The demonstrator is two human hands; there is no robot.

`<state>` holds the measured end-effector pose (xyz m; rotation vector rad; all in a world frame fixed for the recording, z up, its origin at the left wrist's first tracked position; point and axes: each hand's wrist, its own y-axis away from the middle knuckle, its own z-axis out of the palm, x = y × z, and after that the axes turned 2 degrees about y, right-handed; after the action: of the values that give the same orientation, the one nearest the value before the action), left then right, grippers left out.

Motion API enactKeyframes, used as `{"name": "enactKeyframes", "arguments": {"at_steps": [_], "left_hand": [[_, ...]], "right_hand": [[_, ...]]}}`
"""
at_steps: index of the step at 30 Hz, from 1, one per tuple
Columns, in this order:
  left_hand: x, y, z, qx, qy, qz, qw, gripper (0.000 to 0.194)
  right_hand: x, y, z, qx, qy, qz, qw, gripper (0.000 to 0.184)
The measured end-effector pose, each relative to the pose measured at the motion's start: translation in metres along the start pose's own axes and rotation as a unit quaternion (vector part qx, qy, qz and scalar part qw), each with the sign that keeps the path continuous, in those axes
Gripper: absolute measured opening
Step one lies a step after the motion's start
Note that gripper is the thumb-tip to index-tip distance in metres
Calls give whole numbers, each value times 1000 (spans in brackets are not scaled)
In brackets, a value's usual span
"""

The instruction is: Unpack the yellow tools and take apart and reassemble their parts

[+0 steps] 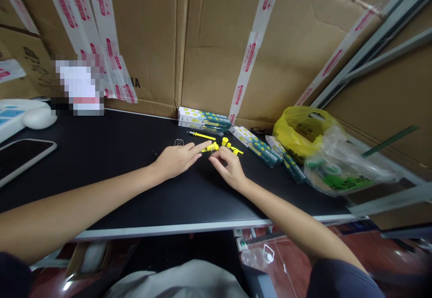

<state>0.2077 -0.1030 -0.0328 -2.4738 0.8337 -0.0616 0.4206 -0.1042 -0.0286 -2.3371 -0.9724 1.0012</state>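
My left hand (pixel 178 159) reaches in from the left, with a small yellow plastic part (pixel 212 146) pinched at its fingertips. Just right of it, my right hand (pixel 230 166) is closed, thumb against fingers, on a small thin dark piece (pixel 212 152) whose kind I cannot make out. Behind the fingers, several loose yellow plastic parts lie together, among them a short round one (pixel 224 141). A slim yellow stick with a metal hook tip (pixel 202 135) rests farther back. Left of it lies a small bent wire piece (pixel 179 142).
Printed boxes are stacked (pixel 204 119) against the cardboard wall, with another box (pixel 256 146) to the right. A yellow plastic bag (pixel 297 129) and a clear bag (pixel 337 165) occupy the right end. A phone-like device (pixel 25 158) lies at left on the black table (pixel 135 203).
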Motion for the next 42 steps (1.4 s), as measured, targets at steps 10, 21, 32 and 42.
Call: {"name": "enactKeyframes", "arguments": {"at_steps": [10, 21, 32, 42], "left_hand": [[5, -1, -6, 5, 93, 23, 995, 39], [-2, -2, -6, 56, 155, -29, 986, 30], [-1, -2, -9, 20, 145, -51, 988, 31], [-2, -3, -12, 10, 135, -52, 989, 35]], "right_hand": [[-1, -6, 13, -31, -261, 123, 957, 21], [-14, -26, 37, -14, -192, 80, 978, 10], [-12, -17, 38, -18, -226, 143, 963, 29], [-16, -18, 38, -21, -314, 157, 936, 31]]}}
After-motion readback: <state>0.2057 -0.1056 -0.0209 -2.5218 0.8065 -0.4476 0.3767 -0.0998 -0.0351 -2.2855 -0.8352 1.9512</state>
